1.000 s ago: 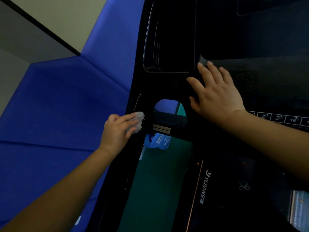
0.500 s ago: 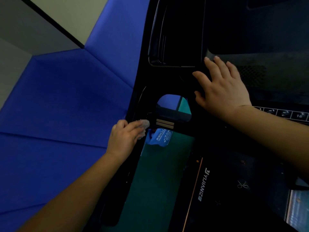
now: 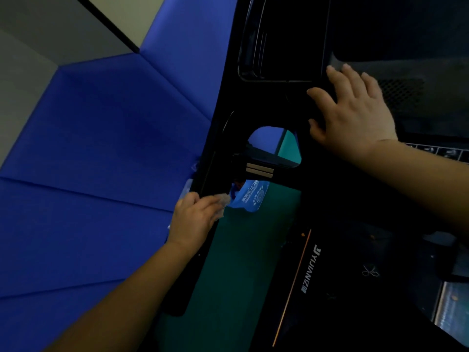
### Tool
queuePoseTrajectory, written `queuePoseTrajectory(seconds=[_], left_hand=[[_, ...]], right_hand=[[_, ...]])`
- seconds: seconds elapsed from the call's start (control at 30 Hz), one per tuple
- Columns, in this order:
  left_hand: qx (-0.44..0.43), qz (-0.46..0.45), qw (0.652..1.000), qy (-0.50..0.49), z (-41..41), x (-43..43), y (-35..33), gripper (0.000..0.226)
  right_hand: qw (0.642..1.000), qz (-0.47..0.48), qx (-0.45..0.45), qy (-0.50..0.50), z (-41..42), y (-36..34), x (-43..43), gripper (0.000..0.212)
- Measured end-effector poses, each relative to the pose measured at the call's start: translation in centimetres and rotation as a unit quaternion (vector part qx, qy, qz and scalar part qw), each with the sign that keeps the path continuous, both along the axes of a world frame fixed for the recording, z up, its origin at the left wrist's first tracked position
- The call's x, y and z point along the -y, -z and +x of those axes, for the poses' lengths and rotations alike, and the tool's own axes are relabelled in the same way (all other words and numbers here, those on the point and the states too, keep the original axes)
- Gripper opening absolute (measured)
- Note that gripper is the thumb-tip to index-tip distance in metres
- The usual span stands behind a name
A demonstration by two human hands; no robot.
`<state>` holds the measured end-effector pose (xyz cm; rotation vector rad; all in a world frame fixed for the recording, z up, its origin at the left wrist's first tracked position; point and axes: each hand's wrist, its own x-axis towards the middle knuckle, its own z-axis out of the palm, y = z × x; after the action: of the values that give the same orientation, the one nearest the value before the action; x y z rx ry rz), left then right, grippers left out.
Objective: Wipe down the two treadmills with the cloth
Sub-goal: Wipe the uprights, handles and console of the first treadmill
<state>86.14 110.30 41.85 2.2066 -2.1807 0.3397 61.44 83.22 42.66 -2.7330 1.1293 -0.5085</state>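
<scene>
A black treadmill [image 3: 286, 102] fills the middle and right of the head view, its left handrail [image 3: 205, 174] running down toward me. My left hand [image 3: 194, 219] grips a small crumpled white cloth [image 3: 222, 201] and holds it against the lower part of that rail. Flat on the console, just left of the dark screen and above the button row, rests my right hand [image 3: 352, 115] with its fingers spread. The treadmill deck with a white logo [image 3: 311, 269] lies below.
Blue padded wall panels [image 3: 96, 153] stand close on the left. A green floor [image 3: 228, 275] shows between rail and deck, with a blue printed bag [image 3: 251, 199] lying beside the cloth. A recessed console tray [image 3: 276, 41] sits top centre.
My left hand has slid the cloth down the handrail toward me, from beside the rail's opening to below it. My right hand has stayed flat on the console.
</scene>
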Motion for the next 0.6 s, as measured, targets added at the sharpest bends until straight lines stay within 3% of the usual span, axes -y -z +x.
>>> queuePoseTrajectory(seconds=[0.1,0.3,0.47,0.6], left_hand=[[0.059,0.044,0.997,0.009,0.6,0.6,0.0,0.033],[0.089,0.071,0.991,0.064,1.9,6.1,0.7,0.033],[0.032,0.057,0.998,0.011,0.7,-0.4,0.7,0.028],[0.075,0.086,0.993,0.031,1.0,-4.5,0.0,0.038]], right_hand=[[1.000,-0.007,0.002,0.004,0.0,0.0,0.0,0.057],[1.000,-0.009,0.008,0.001,-0.1,0.0,-0.1,0.057],[1.000,-0.019,0.002,0.003,0.0,0.2,0.0,0.057],[1.000,-0.017,-0.004,0.003,0.0,0.3,0.0,0.057]])
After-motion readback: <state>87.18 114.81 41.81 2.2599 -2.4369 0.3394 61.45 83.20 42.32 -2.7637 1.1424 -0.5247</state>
